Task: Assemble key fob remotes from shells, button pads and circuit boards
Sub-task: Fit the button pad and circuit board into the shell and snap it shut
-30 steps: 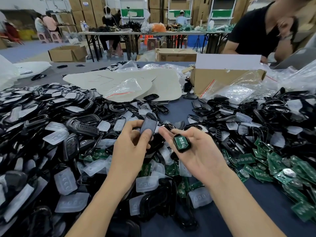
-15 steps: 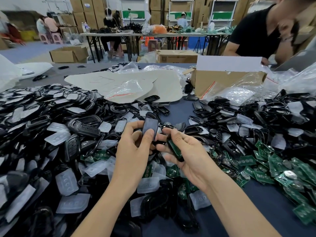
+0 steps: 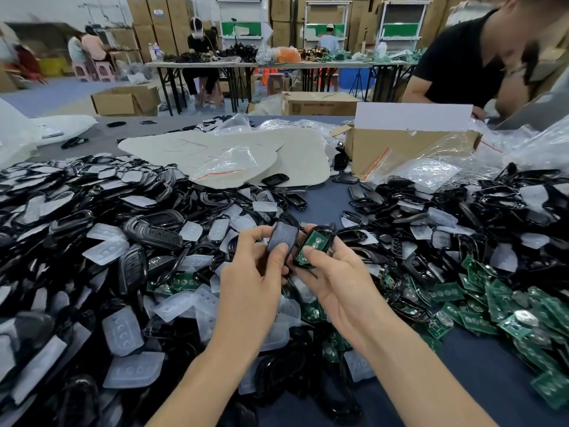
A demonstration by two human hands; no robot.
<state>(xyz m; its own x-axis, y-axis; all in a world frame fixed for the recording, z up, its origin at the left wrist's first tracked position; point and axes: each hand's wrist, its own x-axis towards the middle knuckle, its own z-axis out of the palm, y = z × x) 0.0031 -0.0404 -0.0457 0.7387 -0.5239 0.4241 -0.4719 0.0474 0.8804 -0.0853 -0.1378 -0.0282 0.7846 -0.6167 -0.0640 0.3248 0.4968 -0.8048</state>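
Soft, even light leaves faint shadows, glossy black plastic shells [image 3: 154,234] glint at nine o'clock, and the wide view bows at its edges, smearing toward one o'clock.

A parts-assembly workshop, set up inside a warehouse. The long counter [image 3: 324,206] is buried under heaps of black shells [image 3: 154,232], clear button pads [image 3: 123,329] and green circuit boards [image 3: 480,315]. Brown cartons [image 3: 154,20] are stacked high along the back wall beside metal racks [image 3: 328,29]. Other workers [image 3: 201,44] sit at folding tables [image 3: 215,63] on plastic stools [image 3: 101,70], with an open box [image 3: 123,101] on the floor.
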